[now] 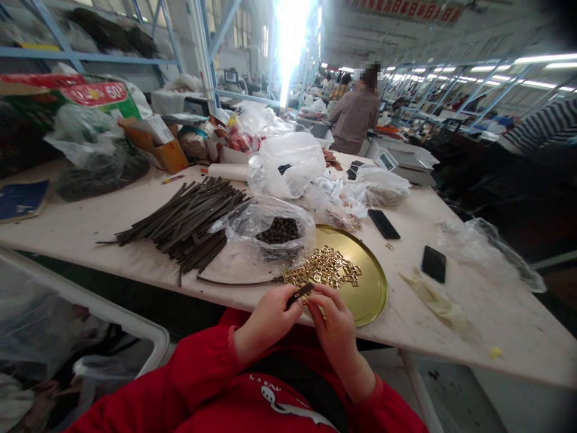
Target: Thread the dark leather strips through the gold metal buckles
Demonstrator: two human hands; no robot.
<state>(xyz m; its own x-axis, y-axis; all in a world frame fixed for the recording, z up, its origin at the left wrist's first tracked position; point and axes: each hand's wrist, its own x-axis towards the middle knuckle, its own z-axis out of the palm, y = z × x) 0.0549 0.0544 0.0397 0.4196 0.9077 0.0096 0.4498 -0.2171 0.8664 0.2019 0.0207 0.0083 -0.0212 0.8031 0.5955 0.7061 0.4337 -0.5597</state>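
Brown strap (299, 295): left hand (271, 320) grip pinched closed on it; right hand (332, 317) grip unclear; slack pinching could drop it.

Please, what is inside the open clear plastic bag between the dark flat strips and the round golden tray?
The clear plastic bag holds many small dark pieces; whatever lies beneath them is covered.

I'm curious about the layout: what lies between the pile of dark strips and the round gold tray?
An open clear bag of small dark pieces, and one long strip, in the head view.
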